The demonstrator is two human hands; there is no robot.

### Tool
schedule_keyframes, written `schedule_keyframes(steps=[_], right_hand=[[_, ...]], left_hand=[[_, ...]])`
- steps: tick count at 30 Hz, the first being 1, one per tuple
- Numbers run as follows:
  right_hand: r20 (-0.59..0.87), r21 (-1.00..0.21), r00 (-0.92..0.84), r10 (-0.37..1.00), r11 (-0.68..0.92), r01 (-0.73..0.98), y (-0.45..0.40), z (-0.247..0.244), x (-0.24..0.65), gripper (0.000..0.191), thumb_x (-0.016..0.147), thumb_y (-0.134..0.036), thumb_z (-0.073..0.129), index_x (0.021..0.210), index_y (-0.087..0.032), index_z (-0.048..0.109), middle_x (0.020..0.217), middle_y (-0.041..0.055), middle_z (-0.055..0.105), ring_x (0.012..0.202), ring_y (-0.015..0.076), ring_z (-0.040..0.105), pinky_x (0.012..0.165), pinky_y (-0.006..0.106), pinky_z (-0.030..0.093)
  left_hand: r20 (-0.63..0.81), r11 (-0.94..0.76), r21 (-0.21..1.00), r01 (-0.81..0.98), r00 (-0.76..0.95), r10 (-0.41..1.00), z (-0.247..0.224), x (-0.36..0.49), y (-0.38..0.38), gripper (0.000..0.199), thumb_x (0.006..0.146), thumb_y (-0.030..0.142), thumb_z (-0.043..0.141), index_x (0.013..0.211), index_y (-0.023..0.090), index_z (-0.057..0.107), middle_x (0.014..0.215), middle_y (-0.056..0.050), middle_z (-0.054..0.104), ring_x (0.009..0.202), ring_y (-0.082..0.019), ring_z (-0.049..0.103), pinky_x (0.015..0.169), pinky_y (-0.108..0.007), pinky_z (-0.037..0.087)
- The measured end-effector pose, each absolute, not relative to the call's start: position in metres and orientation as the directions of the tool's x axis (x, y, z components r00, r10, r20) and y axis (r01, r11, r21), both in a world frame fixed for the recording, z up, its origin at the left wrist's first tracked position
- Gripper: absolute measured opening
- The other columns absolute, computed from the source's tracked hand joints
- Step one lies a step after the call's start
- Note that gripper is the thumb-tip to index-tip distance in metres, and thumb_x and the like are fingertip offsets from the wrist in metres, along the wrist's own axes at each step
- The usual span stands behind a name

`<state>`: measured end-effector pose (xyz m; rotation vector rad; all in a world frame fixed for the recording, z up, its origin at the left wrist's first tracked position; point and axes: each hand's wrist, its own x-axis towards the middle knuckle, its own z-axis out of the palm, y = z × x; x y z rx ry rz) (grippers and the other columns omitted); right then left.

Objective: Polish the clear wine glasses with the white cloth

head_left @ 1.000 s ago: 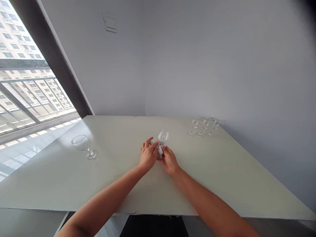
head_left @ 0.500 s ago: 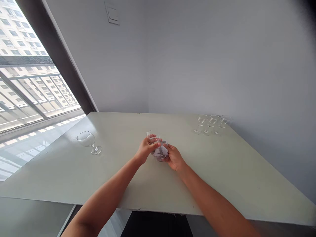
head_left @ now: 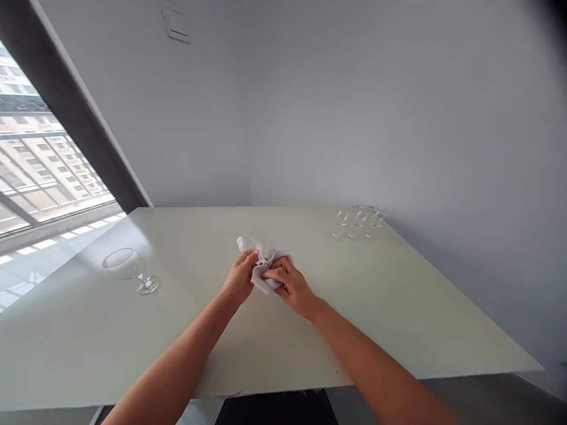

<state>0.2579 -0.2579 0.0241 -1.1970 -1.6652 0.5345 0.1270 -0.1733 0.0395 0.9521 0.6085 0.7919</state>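
Above the middle of the table, my left hand is closed around a clear stemmed glass, whose bowl points up and to the left. My right hand grips a whitish cloth, bunched over the foot end of that glass. The cloth hides the foot and most of the stem. Off to the left, another clear stemmed glass stands on the table, its rim leaning left in the view.
Several clear stemmed glasses stand together at the back right of the pale table. Grey walls rise behind it. A window with railings is at the left.
My right hand has moved over the foot end of the glass, and the cloth now covers it. The glass's bowl shows more clearly. The whole view has shifted a little to the right.
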Motion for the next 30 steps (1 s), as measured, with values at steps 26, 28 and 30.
schedule_keyframes(steps=[26, 28, 30], right_hand=[[0.290, -0.432, -0.034, 0.956, 0.163, 0.887, -0.228, 0.057, 0.246, 0.018, 0.085, -0.034, 0.047, 0.090, -0.023, 0.061, 0.080, -0.0004, 0.060, 0.062, 0.0100, 0.053, 0.054, 0.021, 0.034], [0.267, -0.392, -0.043, 0.963, 0.150, 0.908, -0.221, 0.052, 0.247, 0.020, 0.086, -0.030, 0.042, 0.085, -0.023, 0.061, 0.078, -0.0010, 0.063, 0.066, 0.0115, 0.055, 0.054, 0.022, 0.032], [0.249, -0.391, 0.048, 0.967, 0.055, 0.919, -0.211, 0.047, 0.260, 0.019, 0.084, -0.028, 0.043, 0.087, -0.025, 0.062, 0.083, -0.0013, 0.065, 0.074, 0.0129, 0.057, 0.059, 0.021, 0.034]], left_hand=[[0.462, -0.487, 0.859, 0.161, 0.171, 0.870, 0.039, 0.126, -0.188, 0.040, 0.072, 0.035, 0.061, 0.103, 0.023, 0.040, 0.104, -0.005, 0.055, 0.076, -0.013, 0.056, 0.070, -0.031, 0.043], [0.491, -0.519, 0.840, 0.157, 0.187, 0.851, 0.038, 0.127, -0.188, 0.051, 0.072, 0.035, 0.062, 0.113, 0.025, 0.035, 0.109, -0.006, 0.053, 0.081, -0.014, 0.056, 0.072, -0.031, 0.044], [0.509, -0.546, 0.821, 0.170, 0.218, 0.833, 0.034, 0.129, -0.186, 0.062, 0.070, 0.035, 0.063, 0.122, 0.026, 0.030, 0.120, -0.008, 0.048, 0.086, -0.015, 0.054, 0.074, -0.032, 0.044]])
